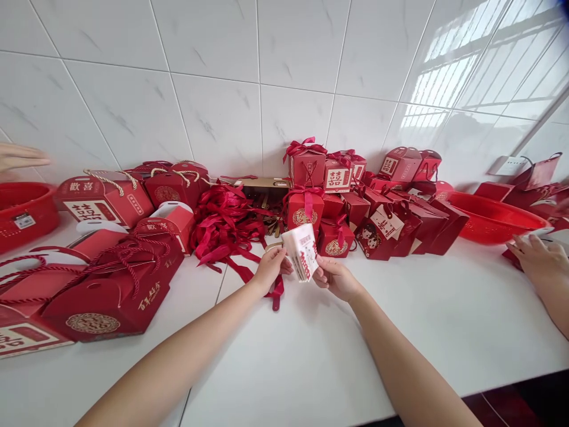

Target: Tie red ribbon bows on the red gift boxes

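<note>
Left hand (pixel 270 268) and right hand (pixel 336 279) pinch the white packet (pixel 299 250), each grip closed on opposite edges, above the bench (pixel 306 356). Over my feed, its red print is unreadable. Cord-handled box (pixel 111 204) reads 歡喜, 囍; nearer dark-red box (pixel 116 296), 百年好合.

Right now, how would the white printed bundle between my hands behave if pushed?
The white printed bundle is probably light, being small beside your right hand. Layers showing at its lower edge could slide apart. It isn't visibly sagging, so it's likely fairly stiff.
</note>
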The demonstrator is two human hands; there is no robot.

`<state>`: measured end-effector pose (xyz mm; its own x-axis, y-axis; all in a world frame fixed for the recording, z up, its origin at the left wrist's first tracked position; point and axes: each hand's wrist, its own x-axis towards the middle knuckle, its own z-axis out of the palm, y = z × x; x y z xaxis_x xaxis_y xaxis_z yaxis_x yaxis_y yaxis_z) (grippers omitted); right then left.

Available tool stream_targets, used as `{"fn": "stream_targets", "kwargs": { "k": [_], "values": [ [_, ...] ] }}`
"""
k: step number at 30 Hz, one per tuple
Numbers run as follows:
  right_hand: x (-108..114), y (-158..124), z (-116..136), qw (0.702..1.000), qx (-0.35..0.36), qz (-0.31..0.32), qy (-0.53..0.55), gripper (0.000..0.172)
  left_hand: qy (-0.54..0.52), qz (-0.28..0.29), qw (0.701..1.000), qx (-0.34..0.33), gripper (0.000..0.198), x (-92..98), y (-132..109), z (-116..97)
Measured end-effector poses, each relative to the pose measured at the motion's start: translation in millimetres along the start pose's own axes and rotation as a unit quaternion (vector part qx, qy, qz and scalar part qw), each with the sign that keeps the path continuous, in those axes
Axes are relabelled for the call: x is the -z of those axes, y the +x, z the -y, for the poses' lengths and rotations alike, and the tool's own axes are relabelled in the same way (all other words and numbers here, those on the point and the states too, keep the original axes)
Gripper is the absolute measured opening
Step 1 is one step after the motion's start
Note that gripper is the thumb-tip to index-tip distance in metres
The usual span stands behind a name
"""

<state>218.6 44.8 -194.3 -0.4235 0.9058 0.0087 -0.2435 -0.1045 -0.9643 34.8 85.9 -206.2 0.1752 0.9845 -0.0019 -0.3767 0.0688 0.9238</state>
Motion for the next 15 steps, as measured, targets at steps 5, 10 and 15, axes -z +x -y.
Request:
{"fn": "stream_targets", "kwargs": {
  "k": [5,10,15],
  "values": [
    [3.8,-0.2,3.1,0.999,0.013,-0.032,0.011,0.043,0.025,-0.008,1.0,-0.003,0.018,0.7,2.1,2.2],
    [10.8,1.6,5.5,0.996,0.018,-0.071,0.047,0.043,0.03,-0.008,1.0,0.002,0.019,3.1,3.3,-0.1],
    [15.1,3.0,8.2,0.99,0.027,-0.098,0.101,0.042,0.021,0.01,1.0,0.015,0.038,4.5,2.5,-4.0]
  ]
}}
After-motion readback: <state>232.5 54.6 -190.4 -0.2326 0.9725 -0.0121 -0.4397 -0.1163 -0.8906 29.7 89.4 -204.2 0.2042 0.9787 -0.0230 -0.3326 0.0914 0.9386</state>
